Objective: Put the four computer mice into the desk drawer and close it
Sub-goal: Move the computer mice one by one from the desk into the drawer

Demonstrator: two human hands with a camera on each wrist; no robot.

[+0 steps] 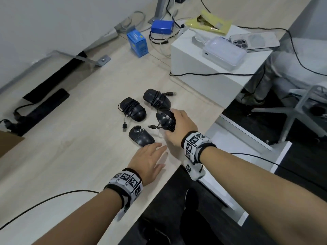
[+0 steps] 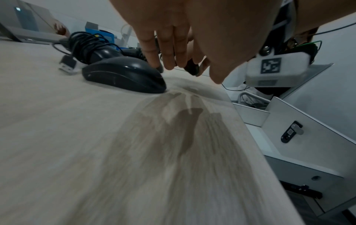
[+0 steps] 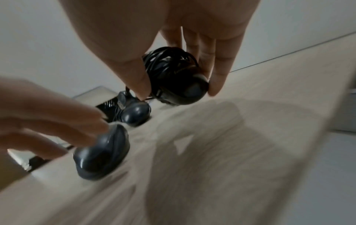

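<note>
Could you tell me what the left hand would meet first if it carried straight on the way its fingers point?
Most likely the nearest mouse: the left hand reaches toward it, fingertips at its rear edge, possibly already touching.

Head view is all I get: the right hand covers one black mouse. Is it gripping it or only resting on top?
Observer: Gripping. The right wrist view shows the right hand pinching the cable-wrapped mouse between thumb and fingers; it appears lifted off the desk.
Operator: Is the left hand touching the nearest mouse?
Observer: Yes. In the left wrist view the left hand has straight fingertips on the back of the nearest mouse, not curled round it.
Operator: Anything on the drawer's front?
Observer: The left wrist view shows the open drawer with a small dark lock on its front.
</note>
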